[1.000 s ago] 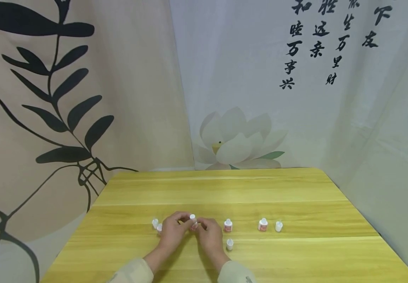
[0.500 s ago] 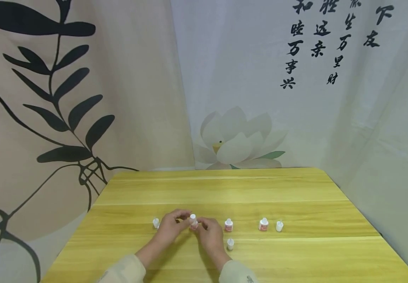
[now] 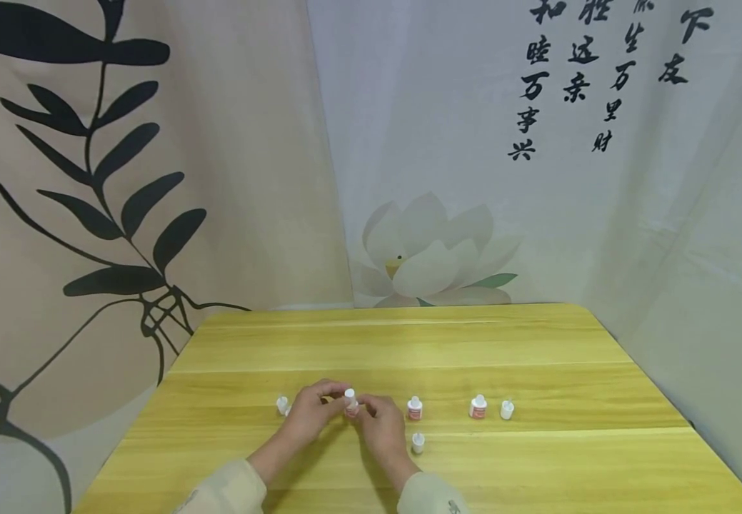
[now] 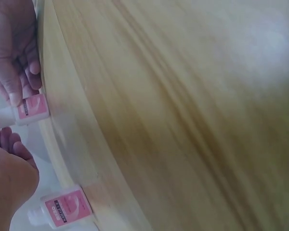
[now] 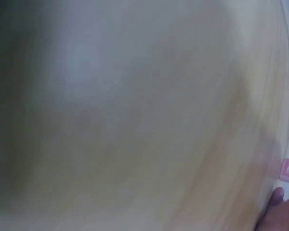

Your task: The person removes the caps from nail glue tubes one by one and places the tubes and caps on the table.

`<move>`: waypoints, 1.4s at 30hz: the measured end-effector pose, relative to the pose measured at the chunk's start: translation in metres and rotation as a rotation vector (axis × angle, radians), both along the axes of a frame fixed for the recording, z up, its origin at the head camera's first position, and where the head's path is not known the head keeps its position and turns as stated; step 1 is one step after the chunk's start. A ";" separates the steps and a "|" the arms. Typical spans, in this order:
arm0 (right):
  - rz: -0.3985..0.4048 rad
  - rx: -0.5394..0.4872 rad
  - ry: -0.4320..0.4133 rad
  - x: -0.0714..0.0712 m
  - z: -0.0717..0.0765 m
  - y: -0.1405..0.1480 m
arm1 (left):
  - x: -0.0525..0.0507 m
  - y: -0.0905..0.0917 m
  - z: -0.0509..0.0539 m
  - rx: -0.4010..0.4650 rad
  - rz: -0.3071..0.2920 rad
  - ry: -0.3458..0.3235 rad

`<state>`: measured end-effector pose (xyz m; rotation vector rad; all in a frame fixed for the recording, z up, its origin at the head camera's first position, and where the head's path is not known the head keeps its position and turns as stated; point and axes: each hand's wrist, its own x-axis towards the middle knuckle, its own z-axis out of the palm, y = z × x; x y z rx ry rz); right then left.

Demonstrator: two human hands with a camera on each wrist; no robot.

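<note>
A small white bottle with a pink label (image 3: 351,408) stands upright between my two hands near the middle of the wooden table. Its white cap (image 3: 350,393) is on top. My left hand (image 3: 305,419) holds the cap between thumb and fingers, while my right hand (image 3: 382,430) pinches the labelled body from the right. In the left wrist view the right thumb lies on the label of the held bottle (image 4: 33,109). Another such bottle (image 4: 67,207) appears below it there; in the head view the left hand mostly hides it.
Right of my hands stand two more pink-labelled bottles, a nearer one (image 3: 415,409) and a farther one (image 3: 478,407). Loose white caps lie about: one in front (image 3: 418,443), one at the right (image 3: 507,410), one at the left (image 3: 282,405). A printed curtain (image 3: 268,178) hangs behind the table (image 3: 538,471).
My left wrist and forearm have swung a little to the left, hiding more of the left bottle. The right hand and the held bottle have stayed in place.
</note>
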<state>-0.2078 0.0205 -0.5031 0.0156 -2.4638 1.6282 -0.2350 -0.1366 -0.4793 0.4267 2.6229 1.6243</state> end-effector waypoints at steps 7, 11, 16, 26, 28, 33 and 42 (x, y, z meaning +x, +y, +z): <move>-0.005 -0.011 0.009 -0.001 -0.001 0.000 | -0.001 0.002 -0.003 0.023 0.014 0.029; -0.005 -0.016 0.007 -0.001 -0.001 0.000 | 0.000 0.004 -0.005 0.011 0.026 0.072; -0.006 -0.021 0.009 0.000 0.000 0.001 | 0.003 0.010 -0.007 0.012 0.077 0.119; -0.019 0.006 0.040 0.000 -0.002 0.001 | 0.007 0.017 -0.009 0.058 0.194 0.111; -0.008 -0.002 0.021 0.000 -0.002 0.001 | 0.007 0.014 -0.008 0.058 0.176 0.087; 0.007 -0.011 -0.016 0.000 -0.001 0.001 | 0.005 0.006 -0.006 0.055 0.085 0.031; -0.003 0.006 -0.015 -0.001 -0.001 0.000 | 0.004 0.005 -0.003 0.076 0.041 0.033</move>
